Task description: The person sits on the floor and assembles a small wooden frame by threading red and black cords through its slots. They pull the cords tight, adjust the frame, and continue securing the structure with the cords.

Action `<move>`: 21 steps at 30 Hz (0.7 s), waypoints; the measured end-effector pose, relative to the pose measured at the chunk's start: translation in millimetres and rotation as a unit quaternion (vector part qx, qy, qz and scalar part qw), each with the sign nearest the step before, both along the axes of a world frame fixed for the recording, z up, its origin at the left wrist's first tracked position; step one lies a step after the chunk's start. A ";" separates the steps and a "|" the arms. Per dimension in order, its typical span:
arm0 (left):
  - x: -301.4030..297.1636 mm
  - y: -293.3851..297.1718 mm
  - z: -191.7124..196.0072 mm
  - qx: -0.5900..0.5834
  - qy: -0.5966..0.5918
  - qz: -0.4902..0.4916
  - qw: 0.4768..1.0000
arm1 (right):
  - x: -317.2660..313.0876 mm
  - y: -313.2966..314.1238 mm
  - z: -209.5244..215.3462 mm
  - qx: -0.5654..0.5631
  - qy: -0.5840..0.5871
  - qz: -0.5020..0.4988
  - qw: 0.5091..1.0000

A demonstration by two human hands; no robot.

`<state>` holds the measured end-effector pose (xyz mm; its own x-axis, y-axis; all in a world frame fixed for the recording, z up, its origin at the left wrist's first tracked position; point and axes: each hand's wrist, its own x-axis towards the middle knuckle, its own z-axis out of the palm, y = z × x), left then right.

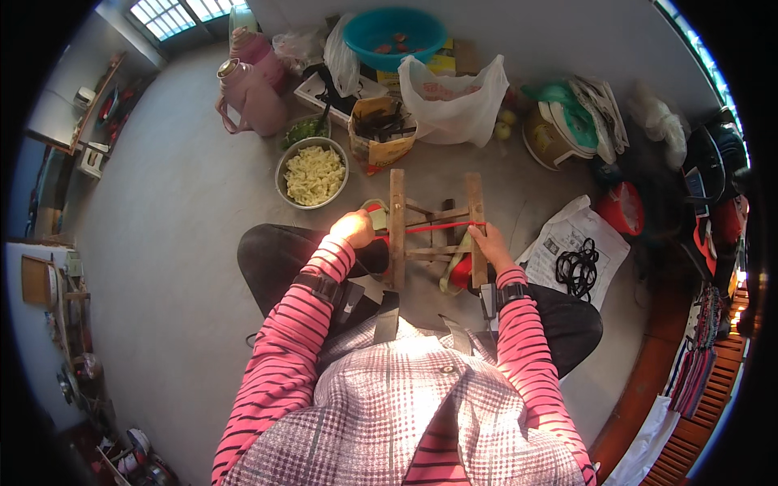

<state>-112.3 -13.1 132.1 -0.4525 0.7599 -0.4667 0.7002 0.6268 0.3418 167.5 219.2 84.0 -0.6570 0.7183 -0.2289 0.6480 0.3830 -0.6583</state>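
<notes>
A small wooden frame (397, 231), like an upturned stool, stands between my bent legs. A thin red strap (438, 228) runs across it from post to post. My left hand (353, 229) is closed beside the left post, on the strap's left end. At the right post, my right hand (491, 246) pinches the strap's other end, its fingers against the wood. Greenish and red material (378, 215) shows just past my left fingers. More red and green material (459, 271) hangs low inside the right post, partly hidden.
A metal bowl of pale yellow chopped food (314, 175) sits ahead on the left. Beyond are pink flasks (258, 105), a box (378, 146), a white plastic bag (454, 109) and a blue basin (395, 40). Black cord (577, 267) lies on a printed sheet (609, 245) at right.
</notes>
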 end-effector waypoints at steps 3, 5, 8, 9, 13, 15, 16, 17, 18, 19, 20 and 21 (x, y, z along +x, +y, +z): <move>4.2 -0.4 -4.4 0.031 -0.008 0.056 0.998 | 3.3 -5.9 -0.1 -0.007 0.014 -0.014 1.000; 3.2 2.1 -2.3 0.062 0.009 0.016 0.998 | 2.1 -6.6 -4.9 -0.014 0.018 -0.021 1.000; 11.1 1.4 2.7 0.132 -0.009 0.045 0.990 | 2.9 -4.1 -14.6 -0.010 -0.037 -0.037 0.999; 9.9 1.8 5.4 0.113 -0.004 0.004 0.994 | 5.0 -2.3 -16.4 -0.019 -0.023 -0.020 0.999; 12.2 2.6 17.0 0.088 0.010 -0.106 0.990 | 16.8 0.9 -7.4 -0.085 -0.045 0.044 0.994; 15.9 4.2 22.1 0.129 0.029 -0.151 0.980 | 19.0 3.1 8.0 -0.133 -0.060 0.055 0.988; 17.4 5.4 23.8 0.129 0.008 -0.121 0.984 | 14.7 -0.3 14.3 -0.080 -0.075 0.032 0.993; 18.7 7.1 24.6 0.133 -0.009 -0.093 0.987 | 10.0 -4.0 21.2 -0.028 -0.085 0.003 0.996; 19.9 7.2 24.8 0.139 -0.025 -0.064 0.988 | 6.3 -9.4 28.4 0.025 -0.100 -0.029 0.994; 20.4 6.6 24.3 0.139 -0.028 -0.073 0.987 | 4.0 -13.2 36.9 0.068 -0.110 -0.027 0.991; 20.4 6.0 23.0 0.142 -0.030 -0.081 0.986 | 1.6 -15.3 45.8 0.112 -0.125 -0.026 0.985; 19.5 5.4 21.4 0.149 -0.030 -0.086 0.985 | -2.3 -18.7 53.7 0.164 -0.140 -0.030 0.976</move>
<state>-92.7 -7.7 153.5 -0.2839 0.9302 -0.2328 0.7603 0.3663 0.5365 165.2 200.5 137.7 -0.5564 0.8182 -0.1448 0.8126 0.4994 -0.3006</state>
